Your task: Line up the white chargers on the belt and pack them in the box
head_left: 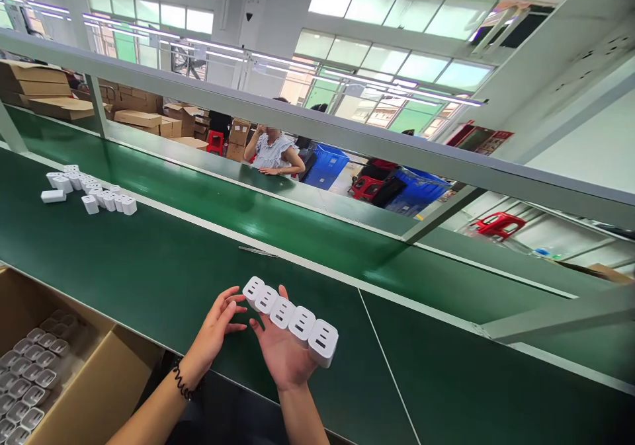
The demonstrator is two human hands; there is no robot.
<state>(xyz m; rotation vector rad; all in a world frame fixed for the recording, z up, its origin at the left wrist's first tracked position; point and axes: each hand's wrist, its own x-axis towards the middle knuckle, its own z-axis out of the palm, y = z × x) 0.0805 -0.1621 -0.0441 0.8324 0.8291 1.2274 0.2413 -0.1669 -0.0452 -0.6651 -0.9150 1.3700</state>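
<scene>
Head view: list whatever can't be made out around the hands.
1. Row of white chargers: undersides hidden by the right hand.
2. Left hand: contact with the row's end unclear.
3. Cardboard box: cut off by left and bottom edges.
4. Far pile of chargers: too small to count.

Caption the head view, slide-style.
Right hand holds five white chargers in a row above the green belt, left hand alongside.

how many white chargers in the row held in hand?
5: chargers side by side in one row, held across the right hand; the leftmost sits nearest the left hand. None look hidden.
</scene>
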